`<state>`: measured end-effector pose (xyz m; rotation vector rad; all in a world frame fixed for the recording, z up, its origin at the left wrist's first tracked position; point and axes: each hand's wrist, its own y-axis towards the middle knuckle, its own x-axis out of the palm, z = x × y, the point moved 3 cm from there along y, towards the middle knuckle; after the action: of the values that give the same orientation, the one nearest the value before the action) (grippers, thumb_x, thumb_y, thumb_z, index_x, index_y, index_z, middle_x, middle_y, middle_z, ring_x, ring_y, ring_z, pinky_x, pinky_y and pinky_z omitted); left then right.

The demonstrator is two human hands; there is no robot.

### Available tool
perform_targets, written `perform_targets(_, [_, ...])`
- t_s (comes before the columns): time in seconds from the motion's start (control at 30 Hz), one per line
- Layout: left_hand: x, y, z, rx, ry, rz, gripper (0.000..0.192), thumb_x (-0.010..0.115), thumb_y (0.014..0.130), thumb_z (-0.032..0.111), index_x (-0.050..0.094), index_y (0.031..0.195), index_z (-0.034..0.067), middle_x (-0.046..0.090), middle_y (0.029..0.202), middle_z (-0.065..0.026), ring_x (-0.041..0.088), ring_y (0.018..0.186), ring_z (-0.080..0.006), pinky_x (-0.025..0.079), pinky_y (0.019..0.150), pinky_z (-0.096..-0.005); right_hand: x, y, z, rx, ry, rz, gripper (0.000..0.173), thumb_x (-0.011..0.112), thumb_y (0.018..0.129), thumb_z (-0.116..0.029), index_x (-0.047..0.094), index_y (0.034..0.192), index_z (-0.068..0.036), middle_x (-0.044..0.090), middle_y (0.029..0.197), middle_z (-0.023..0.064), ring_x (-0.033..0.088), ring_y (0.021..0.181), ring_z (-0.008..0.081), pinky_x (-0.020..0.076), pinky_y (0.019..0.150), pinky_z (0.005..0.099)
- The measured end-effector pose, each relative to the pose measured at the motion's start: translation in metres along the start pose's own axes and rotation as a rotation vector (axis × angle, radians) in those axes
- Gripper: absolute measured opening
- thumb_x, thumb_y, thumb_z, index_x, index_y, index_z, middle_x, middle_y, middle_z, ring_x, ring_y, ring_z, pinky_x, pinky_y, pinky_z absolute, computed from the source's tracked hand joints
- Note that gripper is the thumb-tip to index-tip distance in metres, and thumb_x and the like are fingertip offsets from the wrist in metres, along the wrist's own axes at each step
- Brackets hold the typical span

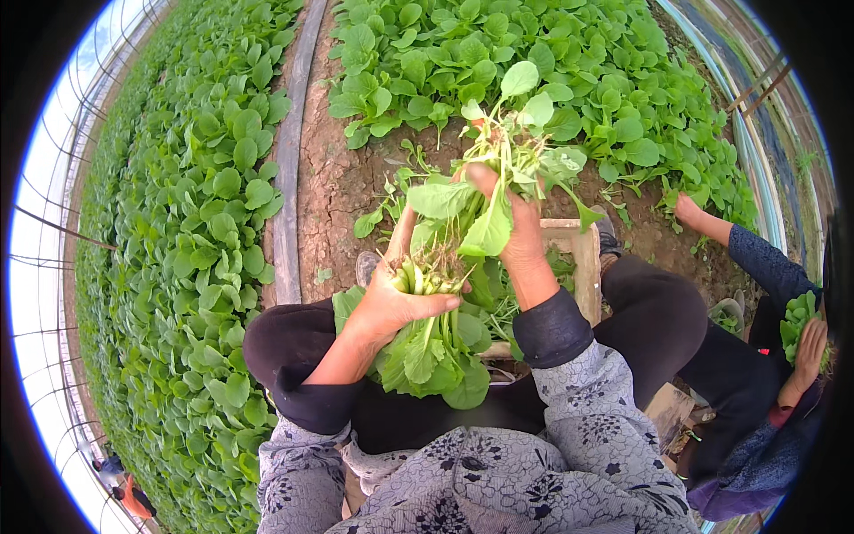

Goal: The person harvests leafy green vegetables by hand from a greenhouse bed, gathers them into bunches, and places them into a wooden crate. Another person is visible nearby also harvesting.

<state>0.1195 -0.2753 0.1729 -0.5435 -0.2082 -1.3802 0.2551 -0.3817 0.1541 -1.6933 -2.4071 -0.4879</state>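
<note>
My left hand is closed round a bunch of leafy greens, whose pale stems and dirty roots point up and whose leaves hang down over my lap. Just above and to the right, my right hand grips more leafy greens, a loose tangle of roots, stems and some wilted leaves. The two bunches are close together, and leaves from the upper one hang over the roots of the lower. Beneath my hands, between my knees, stands a crate with cut greens in it, partly hidden by my right arm.
Dense rows of leafy greens grow at left and ahead. A long grey board edges the bare soil. On the right, a co-worker's hand reaches into plants; the other holds greens. More people are far off, lower left.
</note>
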Motion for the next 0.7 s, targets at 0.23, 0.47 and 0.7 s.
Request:
perform_targets(0.23, [-0.016,0.007,-0.011,-0.167,0.183,0.079,0.103,0.078,0.062,-0.009,0.026,0.149,0.006,0.049,0.137,-0.0074,0.056,0.112,-0.017,0.046,0.098,-0.0331,0.026,-0.02,-0.004,0.355,0.481,-0.24,0.065,0.065,0.085,-0.014,0.038,0.143,-0.002,0.063,0.109,0.0096,0.064,0.096,0.0197,0.0545,0.085,0.0335])
perform_targets(0.47, [-0.021,0.015,-0.016,-0.167,0.283,0.01,0.067,0.079,0.064,-0.004,0.054,0.126,0.002,0.064,0.108,0.0006,0.058,0.097,-0.0084,0.047,0.089,-0.0256,0.006,0.014,-0.025,0.24,0.729,-0.268,0.094,0.07,0.075,-0.014,0.018,0.153,-0.006,0.062,0.084,0.0102,0.064,0.076,0.0237,0.0552,0.078,0.0431])
perform_targets(0.7, [-0.026,0.019,-0.017,-0.056,0.444,-0.02,0.059,0.078,0.064,-0.003,0.056,0.119,0.002,0.064,0.101,0.0014,0.057,0.091,-0.0071,0.047,0.085,-0.025,-0.01,0.033,-0.041,0.157,0.738,-0.295,0.083,0.067,0.082,-0.01,0.022,0.151,-0.003,0.05,0.074,0.0034,0.053,0.061,0.0153,0.0474,0.065,0.0375])
